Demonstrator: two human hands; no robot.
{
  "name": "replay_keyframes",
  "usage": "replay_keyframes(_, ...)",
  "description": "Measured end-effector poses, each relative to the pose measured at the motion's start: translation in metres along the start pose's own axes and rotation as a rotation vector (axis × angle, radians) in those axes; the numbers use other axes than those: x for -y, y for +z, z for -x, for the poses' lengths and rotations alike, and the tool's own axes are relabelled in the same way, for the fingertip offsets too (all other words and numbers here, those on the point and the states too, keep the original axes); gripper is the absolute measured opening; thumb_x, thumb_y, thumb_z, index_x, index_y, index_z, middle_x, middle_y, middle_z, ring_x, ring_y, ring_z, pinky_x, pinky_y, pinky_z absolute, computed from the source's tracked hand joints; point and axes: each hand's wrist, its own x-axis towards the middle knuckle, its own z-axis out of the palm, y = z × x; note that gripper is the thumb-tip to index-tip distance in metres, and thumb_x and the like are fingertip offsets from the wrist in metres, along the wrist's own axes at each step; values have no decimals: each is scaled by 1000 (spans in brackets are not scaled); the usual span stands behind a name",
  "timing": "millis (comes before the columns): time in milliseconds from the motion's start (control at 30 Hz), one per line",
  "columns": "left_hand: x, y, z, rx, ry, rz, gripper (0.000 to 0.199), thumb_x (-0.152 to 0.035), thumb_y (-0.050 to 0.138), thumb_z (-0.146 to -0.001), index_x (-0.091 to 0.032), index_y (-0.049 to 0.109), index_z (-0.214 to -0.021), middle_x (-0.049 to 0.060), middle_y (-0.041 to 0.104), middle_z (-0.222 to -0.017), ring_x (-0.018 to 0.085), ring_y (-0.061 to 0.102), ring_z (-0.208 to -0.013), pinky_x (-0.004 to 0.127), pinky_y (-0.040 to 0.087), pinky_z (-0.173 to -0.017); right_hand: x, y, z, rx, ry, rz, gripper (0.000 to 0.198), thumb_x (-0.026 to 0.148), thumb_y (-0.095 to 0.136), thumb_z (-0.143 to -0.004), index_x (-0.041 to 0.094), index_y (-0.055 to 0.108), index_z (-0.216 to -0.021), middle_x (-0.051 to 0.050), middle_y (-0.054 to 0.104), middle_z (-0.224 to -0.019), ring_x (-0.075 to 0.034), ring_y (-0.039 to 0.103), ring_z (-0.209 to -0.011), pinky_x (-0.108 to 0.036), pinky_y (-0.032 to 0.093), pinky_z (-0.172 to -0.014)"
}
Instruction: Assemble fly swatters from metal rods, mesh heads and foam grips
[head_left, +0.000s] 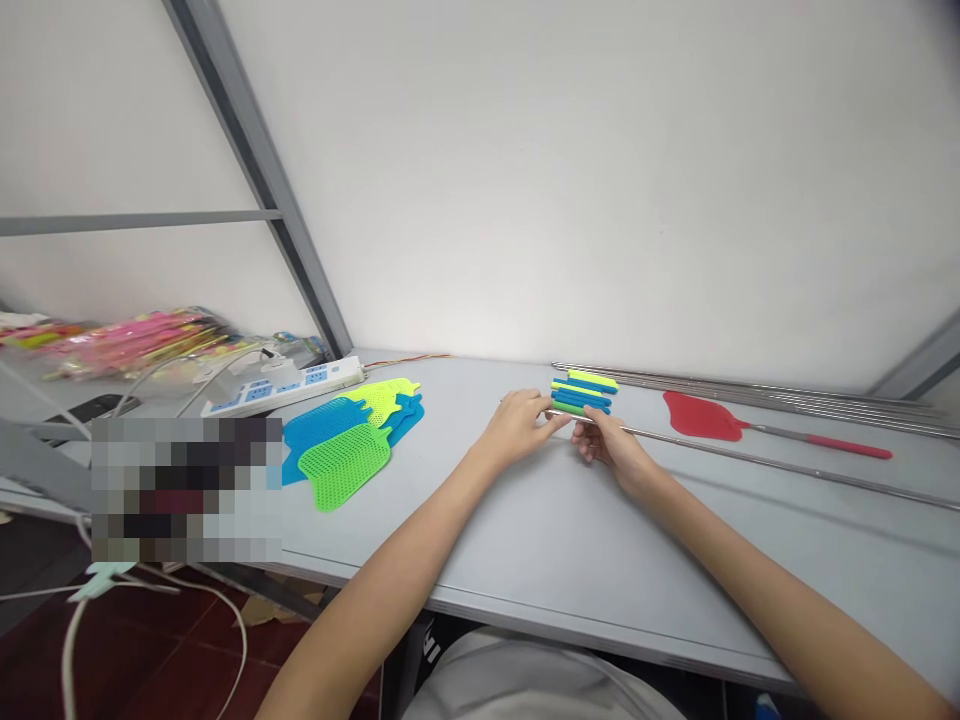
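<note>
A long thin metal rod (750, 456) slants from between my hands out past the right edge of the view. My right hand (611, 445) pinches it a little way in from its left end. At that end my left hand (517, 425) has thumb and fingers closed around the tip. Just behind my fingers lie several blue, yellow and green handle sleeves (585, 397) in a small stack. Farther right rests a fly swatter (701, 415) with a red head and a red grip. Several loose mesh swatter heads (349, 462) in green, blue and yellow overlap to the left.
A bundle of metal rods (795, 392) lies along the wall at the back right. White power strips (285, 388) stand behind the swatter heads. Plastic-wrapped pink items (150, 340) are at far left beyond a grey metal frame post (300, 240). Cables hang off the left side.
</note>
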Motion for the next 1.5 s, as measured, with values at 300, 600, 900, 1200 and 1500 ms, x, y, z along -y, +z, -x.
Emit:
replay_keyframes(300, 2, 7, 3, 177, -20, 56, 44, -44, 20, -81, -18, 50, -61, -1, 51, -56, 11, 44, -54, 22, 26, -49, 1, -1, -2, -52, 14, 23, 28, 38, 45, -70, 14, 53, -58, -4, 53, -59, -9, 45, -43, -22, 35, -40)
replay_keyframes(600, 1, 2, 2, 197, -29, -10, 39, -39, 21, -83, -18, 50, -66, 0, 55, -65, 11, 48, -60, 21, 29, -52, -2, -4, -3, -23, 2, 20, 30, 40, 43, -70, 15, 53, -57, -4, 53, -57, -9, 44, -43, -22, 35, -41)
replay_keyframes(900, -2, 5, 9, 195, 73, -108, 35, -33, 20, -84, -19, 47, -67, -1, 55, -64, 11, 49, -58, 21, 27, -50, -13, -3, -3, 215, -1, -6, 43, 46, 30, -75, 14, 48, -51, -6, 55, -56, -11, 48, -46, -23, 35, -44)
replay_keyframes(1200, -9, 9, 12, 221, 40, -34, 30, -31, 23, -84, -19, 46, -68, -1, 56, -69, 10, 50, -60, 20, 30, -51, -11, 1, -1, 263, -3, 18, 44, 46, 27, -75, 15, 44, -49, -8, 57, -56, -12, 49, -45, -22, 34, -41)
replay_keyframes(1500, -13, 6, 11, 201, 13, -61, 31, -32, 24, -83, -19, 47, -68, 0, 57, -68, 12, 52, -62, 22, 29, -50, -9, 3, 1, 285, 30, -4, 46, 47, 26, -75, 15, 44, -48, -8, 57, -55, -12, 50, -44, -23, 34, -41)
